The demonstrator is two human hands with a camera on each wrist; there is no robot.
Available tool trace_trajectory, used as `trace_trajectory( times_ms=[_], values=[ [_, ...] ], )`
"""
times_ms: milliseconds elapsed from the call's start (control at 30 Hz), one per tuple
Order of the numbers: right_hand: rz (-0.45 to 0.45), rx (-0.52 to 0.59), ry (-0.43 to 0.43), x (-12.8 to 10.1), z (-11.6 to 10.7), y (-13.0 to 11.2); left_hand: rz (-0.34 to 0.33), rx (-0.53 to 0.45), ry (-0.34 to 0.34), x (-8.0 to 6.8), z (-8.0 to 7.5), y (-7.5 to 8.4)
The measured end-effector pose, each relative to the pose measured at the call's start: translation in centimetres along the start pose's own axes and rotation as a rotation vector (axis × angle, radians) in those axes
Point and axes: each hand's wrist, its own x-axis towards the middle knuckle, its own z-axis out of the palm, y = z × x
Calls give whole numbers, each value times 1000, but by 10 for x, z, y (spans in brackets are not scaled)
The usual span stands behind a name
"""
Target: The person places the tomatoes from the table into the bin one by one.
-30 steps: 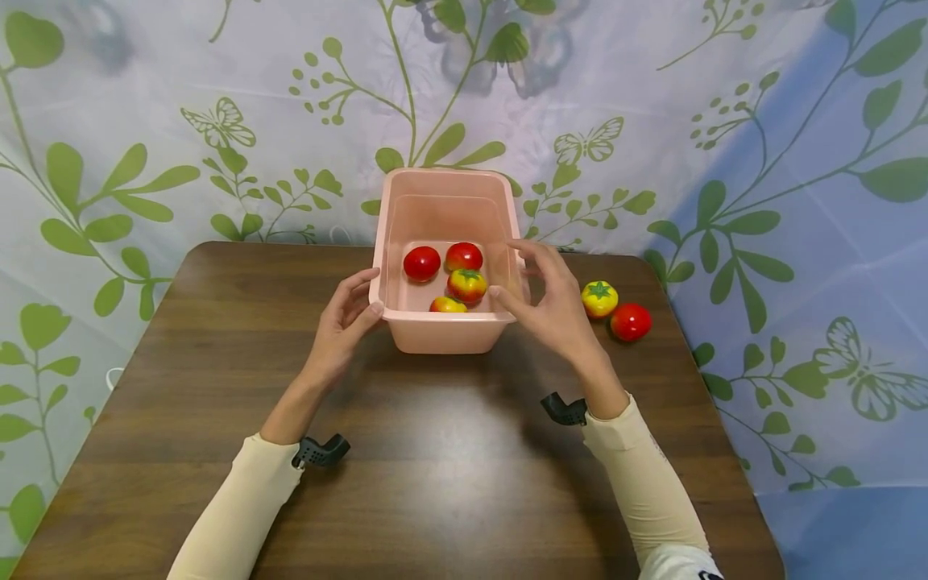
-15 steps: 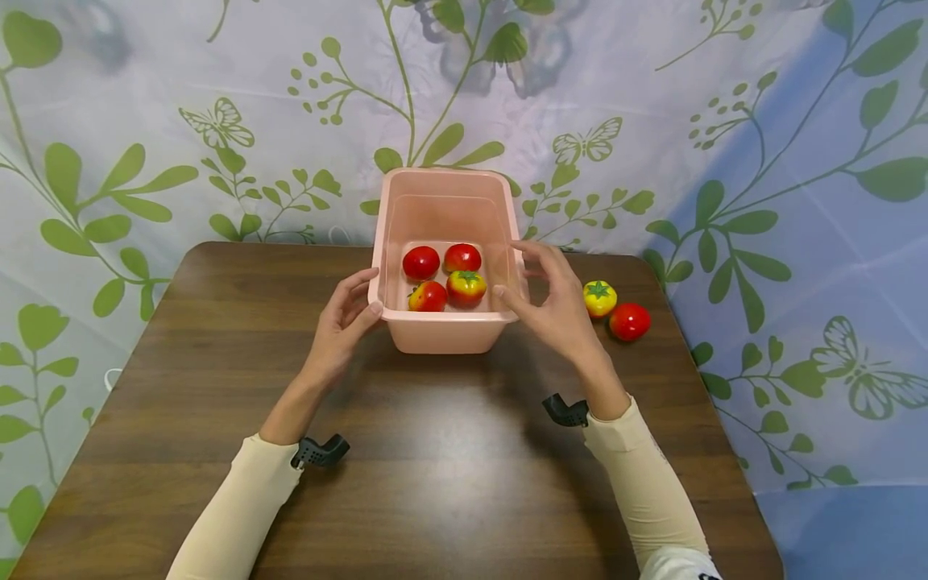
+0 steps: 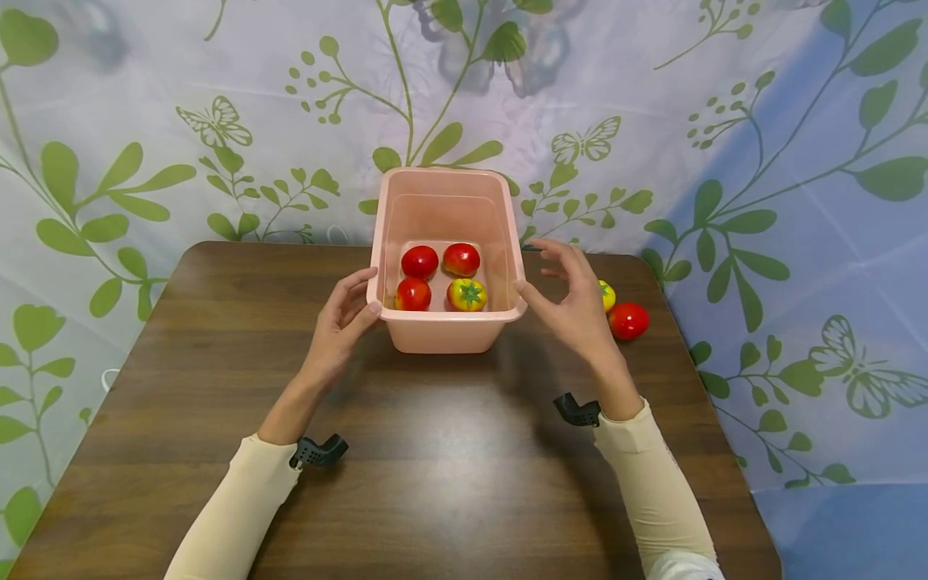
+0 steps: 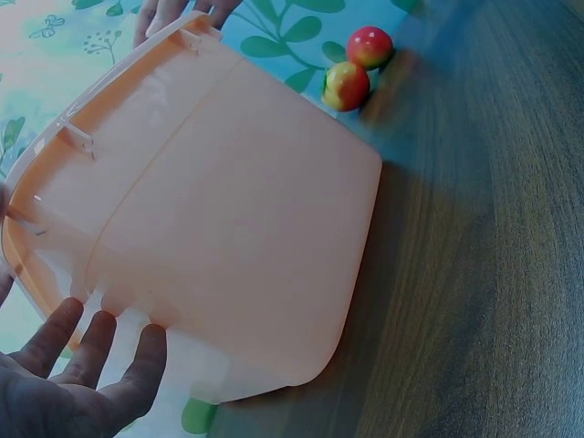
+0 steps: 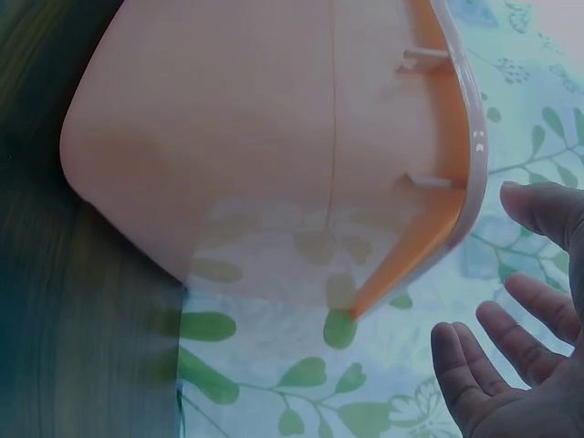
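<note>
Two tomatoes point(image 3: 628, 321) outside tub point(image 3: 449, 337), right hand point(image 3: 575, 306) half-hiding one, fingers point(image 5: 520, 338) spread, empty, left fingers point(image 3: 355, 280) gripping rim point(image 3: 449, 316)

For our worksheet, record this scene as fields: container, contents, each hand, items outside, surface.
Container: open-topped pink rectangular plastic bin
Contents: three glossy, mostly red round fruits; one yellow-and-red fruit with green star-shaped crown
Left hand: grips the bin's left rim
Right hand: near the bin's right rim, holding nothing
Outside: one glossy red round fruit; one partly yellow fruit, partly hidden by the right hand
Surface: brown wood-grain table
</note>
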Motion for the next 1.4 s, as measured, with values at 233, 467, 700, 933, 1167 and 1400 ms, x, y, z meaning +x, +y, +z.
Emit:
trace_trajectory(
  times_ms=[233, 467, 700, 933, 1167, 1400],
  values=[
    [-13, 24, 47, -3, -8, 10, 3, -1, -1, 0, 0, 1],
    [16, 6, 78, -7, -16, 22, 2, -6, -2, 1, 0, 1],
    [62, -6, 122, -10, -20, 39, 0, -2, 0, 0, -2, 1],
    [109, -13, 149, -15, -30, 38, -7, 10, -4, 1, -2, 1],
    [140, -83, 159, -17, -35, 77, -6, 13, 0, 0, -2, 2],
    [176, -66, 171, -23, -39, 110, -6, 8, -4, 0, -1, 1]
  ],
)
